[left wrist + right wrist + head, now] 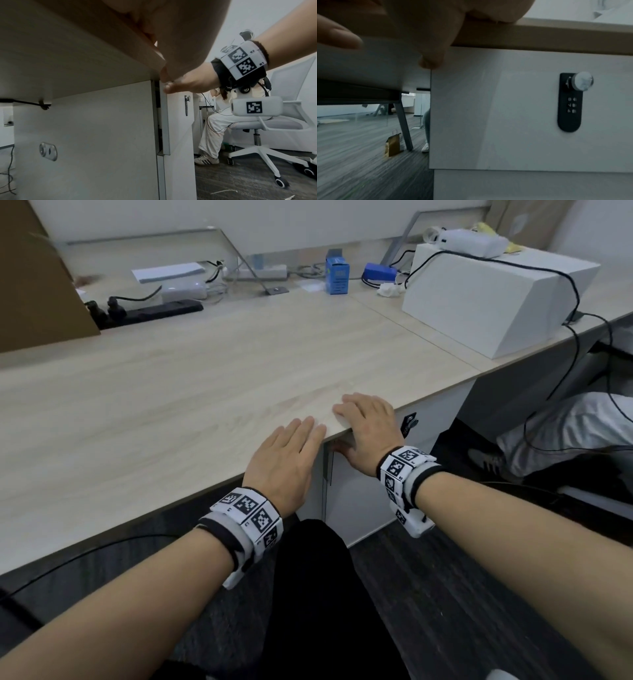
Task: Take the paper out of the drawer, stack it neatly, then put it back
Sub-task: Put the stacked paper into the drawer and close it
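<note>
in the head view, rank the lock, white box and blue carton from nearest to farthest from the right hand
1. Lock: just right of the right hand, on the drawer front under the desk edge.
2. White box: farther back on the right of the desk.
3. Blue carton: at the desk's back, near the partition.

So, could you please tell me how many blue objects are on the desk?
2. A blue carton stands at the back of the desk; a flatter blue pack lies just right of it, near the white box, which may hide others.
</note>
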